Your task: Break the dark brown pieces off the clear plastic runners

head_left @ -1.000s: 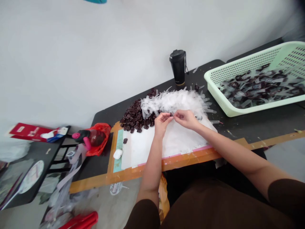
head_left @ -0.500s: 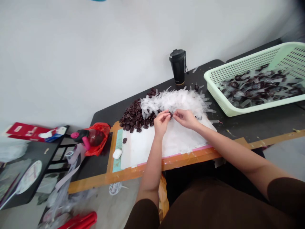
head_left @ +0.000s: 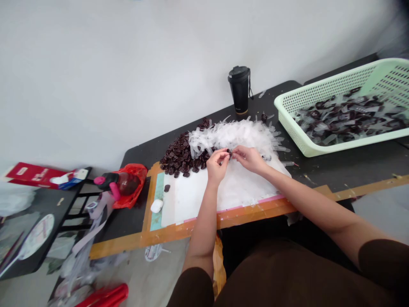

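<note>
Pinching one small dark piece (head_left: 229, 152) together at the near edge of the strip pile (head_left: 239, 133), the left hand (head_left: 217, 165) and right hand (head_left: 250, 158) have barely shifted since half a second ago, so work on that piece seems unfinished.

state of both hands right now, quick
Left hand: closed, holding a small dark piece.
Right hand: pinched closed at the same piece.
</note>
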Available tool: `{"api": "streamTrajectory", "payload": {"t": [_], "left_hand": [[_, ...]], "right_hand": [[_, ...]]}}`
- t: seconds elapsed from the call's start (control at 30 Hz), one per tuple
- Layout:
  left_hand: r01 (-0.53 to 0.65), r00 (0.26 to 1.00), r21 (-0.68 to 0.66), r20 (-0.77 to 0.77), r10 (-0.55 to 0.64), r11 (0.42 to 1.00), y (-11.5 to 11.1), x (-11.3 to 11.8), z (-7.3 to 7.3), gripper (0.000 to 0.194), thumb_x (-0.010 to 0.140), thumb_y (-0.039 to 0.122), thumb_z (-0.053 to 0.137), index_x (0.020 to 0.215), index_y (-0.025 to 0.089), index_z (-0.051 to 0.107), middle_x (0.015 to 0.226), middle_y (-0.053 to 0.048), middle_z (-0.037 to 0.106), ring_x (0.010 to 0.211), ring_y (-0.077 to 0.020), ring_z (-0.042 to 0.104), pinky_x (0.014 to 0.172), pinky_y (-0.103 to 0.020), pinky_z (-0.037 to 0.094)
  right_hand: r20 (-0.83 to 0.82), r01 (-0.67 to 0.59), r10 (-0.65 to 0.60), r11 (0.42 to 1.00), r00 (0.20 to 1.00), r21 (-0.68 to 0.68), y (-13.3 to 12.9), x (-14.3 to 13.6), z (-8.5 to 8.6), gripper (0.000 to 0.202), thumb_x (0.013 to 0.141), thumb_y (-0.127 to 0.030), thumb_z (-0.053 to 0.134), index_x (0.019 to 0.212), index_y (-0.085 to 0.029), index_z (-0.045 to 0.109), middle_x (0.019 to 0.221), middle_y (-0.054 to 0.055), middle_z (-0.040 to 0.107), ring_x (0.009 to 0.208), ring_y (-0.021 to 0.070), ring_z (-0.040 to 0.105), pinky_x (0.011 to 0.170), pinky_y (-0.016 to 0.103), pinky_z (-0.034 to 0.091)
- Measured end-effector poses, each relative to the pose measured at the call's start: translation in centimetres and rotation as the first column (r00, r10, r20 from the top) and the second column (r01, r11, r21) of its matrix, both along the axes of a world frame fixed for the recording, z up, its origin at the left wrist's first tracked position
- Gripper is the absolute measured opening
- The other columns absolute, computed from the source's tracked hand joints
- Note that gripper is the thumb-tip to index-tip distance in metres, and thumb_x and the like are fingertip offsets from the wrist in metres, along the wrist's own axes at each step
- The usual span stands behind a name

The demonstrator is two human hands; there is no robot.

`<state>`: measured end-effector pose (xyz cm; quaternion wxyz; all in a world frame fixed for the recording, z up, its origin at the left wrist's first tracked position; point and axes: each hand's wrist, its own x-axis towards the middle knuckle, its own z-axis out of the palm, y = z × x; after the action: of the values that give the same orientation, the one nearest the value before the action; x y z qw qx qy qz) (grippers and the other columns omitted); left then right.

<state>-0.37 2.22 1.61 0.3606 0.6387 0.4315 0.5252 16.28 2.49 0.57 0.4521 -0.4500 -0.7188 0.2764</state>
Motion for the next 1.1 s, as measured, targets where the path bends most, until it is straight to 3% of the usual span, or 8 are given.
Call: {"api": "streamTrajectory", "payload": {"t": [0.2,0.4,0.6,0.73,0.9,1.1], "left_hand": [[0.042,0.995,-0.109,0.099,-0.032,0.993,0.1,0.2,-0.3,0.028,0.077,0.033,0.071,0.1,0.018,0.069,0.106,-0.011,0.07,0.091,-0.0203,0.068,0.083,-0.034,0.054],[0.026,0.997,-0.079,0.075,-0.02,0.997,0.2,0.2,-0.6,0.022,0.077,0.033,0.07,0.094,0.019,0.072,0.113,-0.011,0.069,0.098,-0.0225,0.067,0.086,-0.036,0.054],[0.024,0.998,-0.068,0.065,-0.019,0.997,0.0,0.2,-0.3,0.017,0.077,0.031,0.069,0.088,0.017,0.072,0.11,-0.012,0.069,0.1,-0.0231,0.066,0.086,-0.036,0.054],[0.046,0.993,-0.115,0.109,-0.033,0.992,0.3,0.2,-0.3,0.018,0.075,0.031,0.071,0.085,0.016,0.071,0.105,-0.011,0.069,0.093,-0.0212,0.067,0.085,-0.035,0.053],[0.075,0.991,-0.158,0.124,-0.056,0.985,0.6,-0.2,-0.4,0.017,0.075,0.032,0.07,0.08,0.016,0.071,0.101,-0.011,0.07,0.09,-0.0203,0.066,0.083,-0.034,0.052],[0.033,0.997,-0.045,-0.074,-0.036,0.998,0.0,0.1,-0.1,0.009,0.081,0.027,0.062,0.08,0.018,0.065,0.099,-0.009,0.066,0.086,-0.0186,0.062,0.077,-0.029,0.049]], "right_hand": [[-0.08,-0.034,0.031,0.999,0.996,-0.034,0.6,0.2,-0.8,0.014,0.09,-0.029,0.052,0.091,-0.02,0.062,0.079,0.004,0.069,0.066,0.0175,0.066,0.064,0.031,0.053],[-0.118,-0.055,0.049,0.997,0.992,-0.049,0.8,0.2,-1.0,0.015,0.09,-0.03,0.051,0.095,-0.02,0.061,0.084,0.005,0.071,0.07,0.0179,0.069,0.067,0.032,0.055],[-0.087,-0.064,0.064,0.998,0.994,-0.002,0.5,0.3,-0.5,0.033,0.089,-0.023,0.052,0.122,-0.022,0.055,0.091,0.004,0.073,0.078,0.0187,0.069,0.075,0.034,0.054],[-0.064,-0.093,0.095,0.995,0.993,0.03,0.5,0.3,-0.4,0.028,0.09,-0.023,0.049,0.116,-0.023,0.062,0.099,0.004,0.072,0.085,0.0188,0.069,0.077,0.032,0.054],[-0.002,-0.067,0.067,0.996,0.998,0.06,0.4,0.3,-0.6,0.027,0.089,-0.021,0.051,0.113,-0.023,0.063,0.091,0.003,0.072,0.077,0.0183,0.068,0.073,0.032,0.054],[-0.005,-0.112,0.113,0.991,0.994,0.07,-0.4,0.2,0.4,0.023,0.089,-0.022,0.05,0.107,-0.021,0.064,0.091,0.004,0.072,0.076,0.018,0.067,0.068,0.03,0.054]]}}
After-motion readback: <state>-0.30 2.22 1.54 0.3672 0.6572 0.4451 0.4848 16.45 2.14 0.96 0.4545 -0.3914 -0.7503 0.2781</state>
